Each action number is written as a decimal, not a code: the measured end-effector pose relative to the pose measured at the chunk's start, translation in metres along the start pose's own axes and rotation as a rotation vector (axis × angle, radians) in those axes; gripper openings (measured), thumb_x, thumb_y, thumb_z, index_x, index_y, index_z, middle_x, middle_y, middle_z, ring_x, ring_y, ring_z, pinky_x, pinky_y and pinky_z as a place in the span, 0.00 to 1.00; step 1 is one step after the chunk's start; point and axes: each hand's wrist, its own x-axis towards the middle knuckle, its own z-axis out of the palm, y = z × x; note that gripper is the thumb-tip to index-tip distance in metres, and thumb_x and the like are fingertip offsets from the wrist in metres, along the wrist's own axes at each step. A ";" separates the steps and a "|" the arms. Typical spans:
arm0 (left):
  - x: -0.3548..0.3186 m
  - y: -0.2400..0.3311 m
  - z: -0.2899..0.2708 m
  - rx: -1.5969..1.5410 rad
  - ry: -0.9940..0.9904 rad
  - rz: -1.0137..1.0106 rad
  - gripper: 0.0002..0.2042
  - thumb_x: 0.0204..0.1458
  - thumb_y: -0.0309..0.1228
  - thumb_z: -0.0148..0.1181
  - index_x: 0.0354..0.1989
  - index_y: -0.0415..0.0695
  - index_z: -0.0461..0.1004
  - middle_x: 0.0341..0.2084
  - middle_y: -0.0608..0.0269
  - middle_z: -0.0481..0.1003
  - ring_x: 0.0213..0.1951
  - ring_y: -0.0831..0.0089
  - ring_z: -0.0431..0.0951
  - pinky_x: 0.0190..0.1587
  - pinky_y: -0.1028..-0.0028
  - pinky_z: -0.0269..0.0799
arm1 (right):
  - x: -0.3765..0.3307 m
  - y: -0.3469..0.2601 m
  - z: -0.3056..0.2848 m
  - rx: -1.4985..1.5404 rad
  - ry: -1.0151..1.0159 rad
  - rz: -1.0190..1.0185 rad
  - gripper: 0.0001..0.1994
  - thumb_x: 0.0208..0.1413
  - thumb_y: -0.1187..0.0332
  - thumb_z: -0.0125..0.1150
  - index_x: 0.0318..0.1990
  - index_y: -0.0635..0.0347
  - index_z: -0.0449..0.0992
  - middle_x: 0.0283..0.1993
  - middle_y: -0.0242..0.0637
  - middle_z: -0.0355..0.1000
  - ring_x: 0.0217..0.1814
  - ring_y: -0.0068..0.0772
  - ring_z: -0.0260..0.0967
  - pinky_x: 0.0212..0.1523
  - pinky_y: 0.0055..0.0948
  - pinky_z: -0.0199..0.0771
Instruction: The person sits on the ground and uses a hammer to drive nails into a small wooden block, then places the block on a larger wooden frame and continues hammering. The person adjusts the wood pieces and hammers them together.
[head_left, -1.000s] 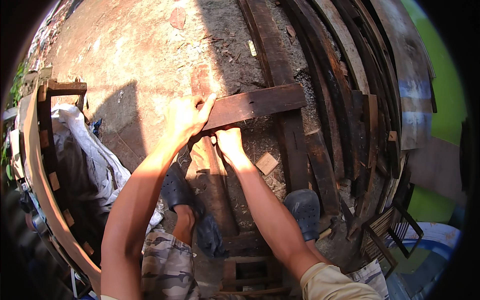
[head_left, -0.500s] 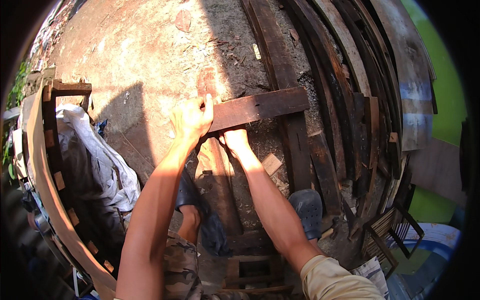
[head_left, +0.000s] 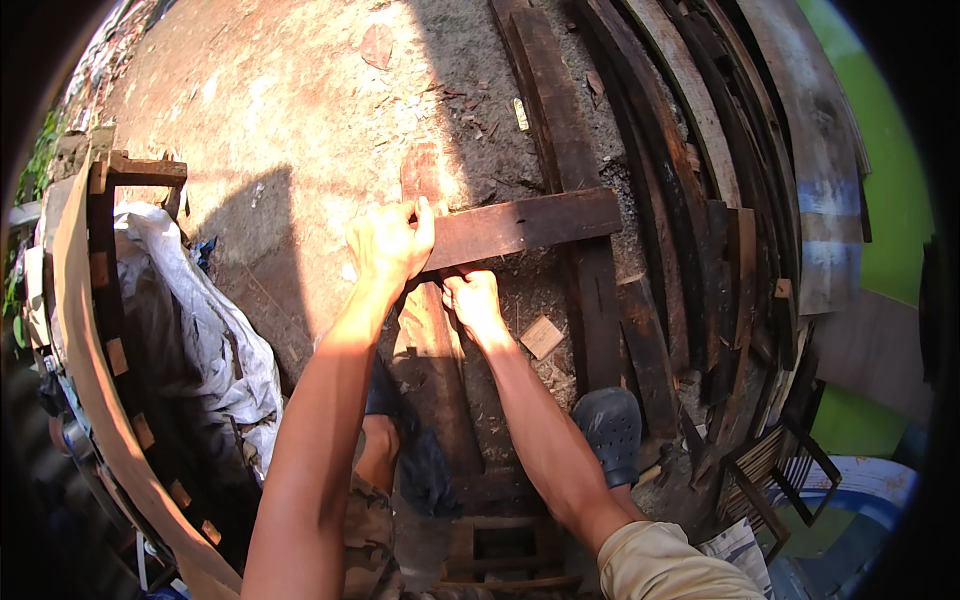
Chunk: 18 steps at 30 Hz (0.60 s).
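A short dark wooden board (head_left: pixel 535 223) lies crosswise in front of me, its right end over a long dark beam (head_left: pixel 597 320). My left hand (head_left: pixel 388 243) is closed around the board's left end, thumb along the near corner. Below the board's near edge is my right hand (head_left: pixel 472 297), its fingers curled together close against the underside. Whatever those fingers hold is too small or hidden to make out. A reddish-brown plank (head_left: pixel 437 400) runs lengthwise on the ground beneath both hands, partly covered by the left hand and the board.
A small wood block (head_left: pixel 541 337) lies right of my right forearm. Several long boards (head_left: pixel 690 180) are laid along the right side. At left stand a curved wooden frame (head_left: pixel 120 420) and a white sack (head_left: pixel 215 330). A slatted wooden piece (head_left: pixel 775 470) leans by a blue basin (head_left: pixel 875 490).
My right hand has drawn slightly toward me from beneath the board, so more of its curled fingers show. The left hand keeps its hold. The whole view has shifted a little.
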 end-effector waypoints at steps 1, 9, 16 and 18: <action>0.000 0.001 -0.001 -0.001 -0.011 -0.012 0.16 0.54 0.40 0.59 0.22 0.43 0.82 0.20 0.49 0.79 0.26 0.51 0.80 0.33 0.59 0.74 | -0.005 0.000 0.000 0.006 -0.022 -0.023 0.16 0.55 0.80 0.59 0.16 0.59 0.66 0.16 0.27 0.62 0.16 0.17 0.56 0.16 0.25 0.53; 0.000 0.004 -0.004 0.019 -0.031 -0.041 0.15 0.54 0.40 0.59 0.21 0.44 0.82 0.18 0.50 0.78 0.24 0.52 0.80 0.32 0.60 0.73 | -0.026 -0.008 -0.002 -0.118 -0.041 -0.073 0.05 0.63 0.74 0.60 0.34 0.65 0.77 0.22 0.25 0.67 0.20 0.14 0.59 0.20 0.20 0.58; 0.000 0.004 -0.004 -0.015 -0.014 -0.060 0.15 0.54 0.40 0.58 0.21 0.45 0.82 0.19 0.51 0.78 0.24 0.53 0.80 0.32 0.60 0.73 | -0.033 -0.006 -0.004 0.118 -0.033 0.049 0.04 0.65 0.73 0.59 0.41 0.63 0.76 0.25 0.25 0.66 0.22 0.14 0.59 0.22 0.18 0.61; -0.001 0.003 -0.004 -0.016 0.008 -0.043 0.16 0.54 0.41 0.59 0.21 0.44 0.82 0.19 0.51 0.78 0.24 0.53 0.80 0.31 0.60 0.73 | -0.025 -0.006 0.001 0.125 0.088 0.056 0.01 0.62 0.77 0.57 0.38 0.64 0.74 0.24 0.26 0.65 0.21 0.15 0.58 0.20 0.19 0.60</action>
